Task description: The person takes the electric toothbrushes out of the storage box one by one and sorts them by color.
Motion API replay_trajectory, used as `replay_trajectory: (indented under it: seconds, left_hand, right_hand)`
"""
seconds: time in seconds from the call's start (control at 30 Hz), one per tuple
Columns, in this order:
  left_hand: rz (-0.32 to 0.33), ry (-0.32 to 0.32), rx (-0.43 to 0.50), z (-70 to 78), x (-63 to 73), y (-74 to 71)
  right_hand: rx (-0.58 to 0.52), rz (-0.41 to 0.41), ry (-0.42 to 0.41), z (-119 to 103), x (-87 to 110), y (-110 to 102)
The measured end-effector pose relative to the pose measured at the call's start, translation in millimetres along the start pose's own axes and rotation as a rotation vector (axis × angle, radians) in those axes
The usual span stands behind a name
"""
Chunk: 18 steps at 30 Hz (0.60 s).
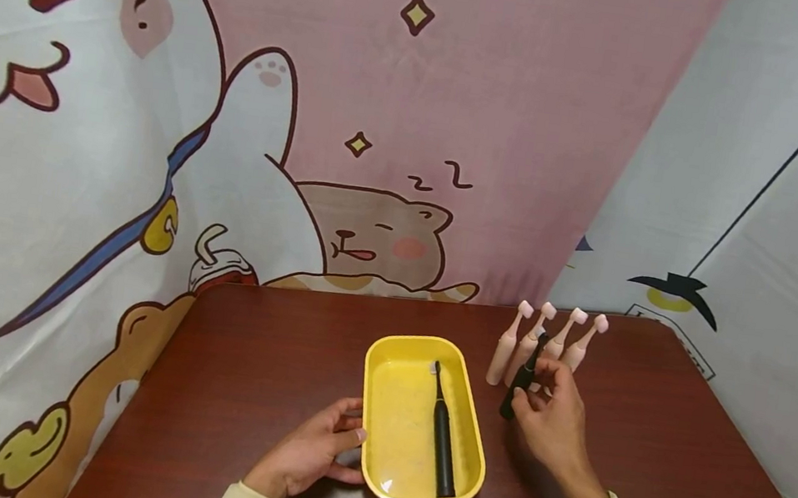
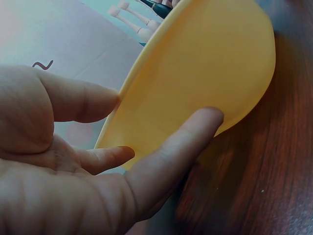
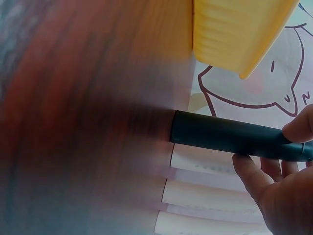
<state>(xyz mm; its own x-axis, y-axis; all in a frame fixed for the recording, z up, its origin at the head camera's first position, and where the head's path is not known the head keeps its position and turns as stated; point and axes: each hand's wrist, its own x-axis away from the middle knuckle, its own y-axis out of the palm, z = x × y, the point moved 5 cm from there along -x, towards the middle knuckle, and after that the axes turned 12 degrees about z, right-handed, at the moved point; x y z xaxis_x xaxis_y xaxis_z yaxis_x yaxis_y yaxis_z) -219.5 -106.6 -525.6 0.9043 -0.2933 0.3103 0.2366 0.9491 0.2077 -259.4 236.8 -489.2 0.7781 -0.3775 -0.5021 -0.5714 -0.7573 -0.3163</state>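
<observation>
My right hand (image 1: 558, 417) pinches a black electric toothbrush (image 1: 522, 380) by its handle, thumb on one side and fingers on the other. The brush is roughly upright, head up, its base right at the tabletop in the right wrist view. A second black electric toothbrush (image 1: 444, 444) lies lengthwise along the right side inside a yellow tray (image 1: 435, 342). At the tray's left side, my left hand (image 1: 312, 448) rests its fingertips against the outer wall and rim. In the left wrist view, fairly straight fingers (image 2: 171, 152) touch the tray's outside.
Several light pink electric toothbrushes (image 1: 504, 351) stand upright in a row at the back right, partly behind the right hand and the held brush. The brown wooden table (image 1: 265, 349) ends at a cartoon-printed cloth (image 1: 523, 114) behind it.
</observation>
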Motion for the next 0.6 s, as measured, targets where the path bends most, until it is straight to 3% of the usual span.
replay_trajectory:
  seconds: [0.33,0.47,0.6]
  left_hand:
    - [0.001,0.007,-0.002,-0.8,0.0,0.7]
    - [0.002,0.007,-0.005,-1.2,0.4,1.0]
    - [0.001,0.011,-0.008,0.6,0.2,0.4]
  right_hand:
    - [0.036,0.0,0.001,-0.9,-0.1,-5.4]
    - [0.081,0.086,0.017,-12.9,5.4,-19.6]
    - [0.026,0.185,0.03,-33.5,15.8,-33.4]
